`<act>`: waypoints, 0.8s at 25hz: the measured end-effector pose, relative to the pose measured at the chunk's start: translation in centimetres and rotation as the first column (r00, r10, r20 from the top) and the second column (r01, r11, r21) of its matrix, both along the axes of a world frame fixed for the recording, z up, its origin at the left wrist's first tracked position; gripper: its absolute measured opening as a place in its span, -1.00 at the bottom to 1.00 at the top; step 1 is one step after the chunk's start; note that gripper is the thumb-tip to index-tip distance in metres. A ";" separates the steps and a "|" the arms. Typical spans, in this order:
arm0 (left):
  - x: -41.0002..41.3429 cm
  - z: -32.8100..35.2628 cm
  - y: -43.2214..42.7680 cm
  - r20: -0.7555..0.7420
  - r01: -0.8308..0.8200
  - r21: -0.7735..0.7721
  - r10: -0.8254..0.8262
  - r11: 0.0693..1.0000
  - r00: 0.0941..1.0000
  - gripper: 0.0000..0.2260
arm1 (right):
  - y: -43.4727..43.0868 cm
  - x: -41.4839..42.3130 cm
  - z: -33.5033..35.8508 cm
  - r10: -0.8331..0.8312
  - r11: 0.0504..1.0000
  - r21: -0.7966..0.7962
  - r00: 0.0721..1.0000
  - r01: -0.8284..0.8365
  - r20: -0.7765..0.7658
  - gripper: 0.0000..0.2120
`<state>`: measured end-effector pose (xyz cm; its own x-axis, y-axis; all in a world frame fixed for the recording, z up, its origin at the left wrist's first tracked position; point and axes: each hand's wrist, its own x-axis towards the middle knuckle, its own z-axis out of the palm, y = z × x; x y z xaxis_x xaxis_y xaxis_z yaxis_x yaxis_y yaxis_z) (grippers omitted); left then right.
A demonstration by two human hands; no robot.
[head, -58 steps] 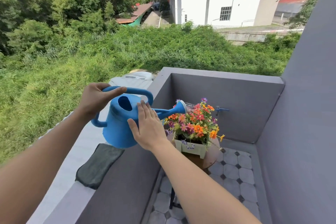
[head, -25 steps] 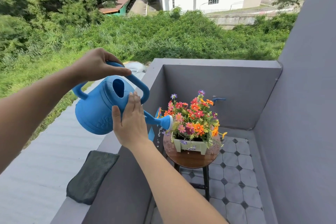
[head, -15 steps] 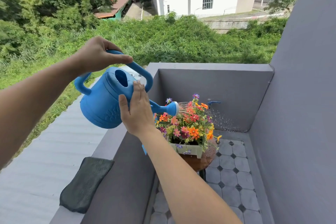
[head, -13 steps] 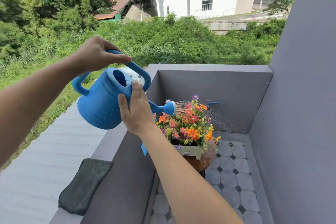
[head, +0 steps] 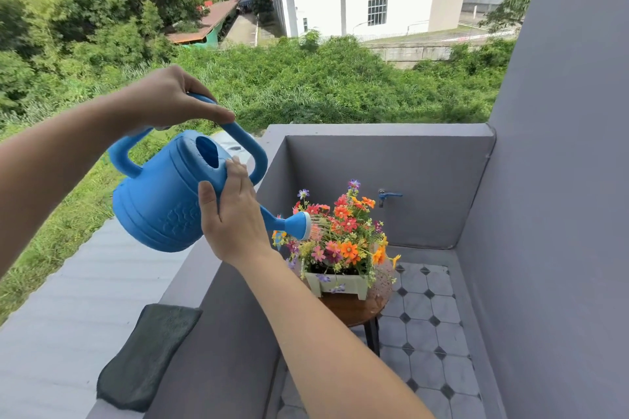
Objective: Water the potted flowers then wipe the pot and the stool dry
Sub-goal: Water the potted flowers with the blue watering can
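Observation:
A blue watering can [head: 163, 201] is tilted to the right, its rose [head: 301, 224] spraying thin streams onto the colourful flowers [head: 340, 235]. My left hand [head: 170, 99] grips the can's top handle. My right hand [head: 235, 214] presses flat against the can's side, fingers straight. The flowers stand in a pale green pot [head: 335, 286] on a round brown wooden stool [head: 354, 308], whose top shows water drops. A dark grey cloth [head: 146, 357] lies on the ledge at lower left.
A grey parapet wall [head: 388, 194] encloses the small balcony, with a blue tap [head: 388, 196] on its far side. The floor [head: 429, 333] has grey octagonal tiles. A tall grey wall [head: 561, 180] closes the right side. Beyond the ledge lie a corrugated roof and greenery.
The can has tipped further, so its rose now points down onto the flowers instead of spraying past them toward the far wall. Both hands keep their hold.

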<state>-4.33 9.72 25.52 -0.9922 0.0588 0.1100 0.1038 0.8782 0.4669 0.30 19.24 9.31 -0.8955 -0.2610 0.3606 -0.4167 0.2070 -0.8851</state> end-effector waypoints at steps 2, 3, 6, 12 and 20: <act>-0.2 0.3 0.0 -0.018 -0.001 0.039 0.002 0.999 1.000 -0.66 | 0.4 -0.8 0.3 -0.008 1.000 0.006 1.000 0.008 -0.016 -0.44; -0.3 0.4 0.0 -0.030 -0.006 0.052 0.008 0.999 1.000 -0.67 | 0.6 -1.3 0.5 -0.007 1.000 0.015 1.000 0.008 -0.022 -0.44; -0.4 0.8 0.2 -0.087 -0.036 0.079 0.043 0.996 0.995 -0.70 | 1.0 -2.6 1.1 0.006 0.999 0.051 1.000 -0.005 -0.021 -0.43; -0.6 1.3 0.0 -0.085 -0.092 0.013 0.093 0.996 0.992 -0.65 | 0.8 -3.2 1.6 0.095 0.993 0.061 0.995 -0.097 0.033 -0.43; -1.1 1.0 0.7 -0.010 -0.089 -0.014 0.089 0.996 0.996 -0.66 | 1.1 -3.0 0.7 0.077 0.997 0.030 0.997 -0.077 0.022 -0.43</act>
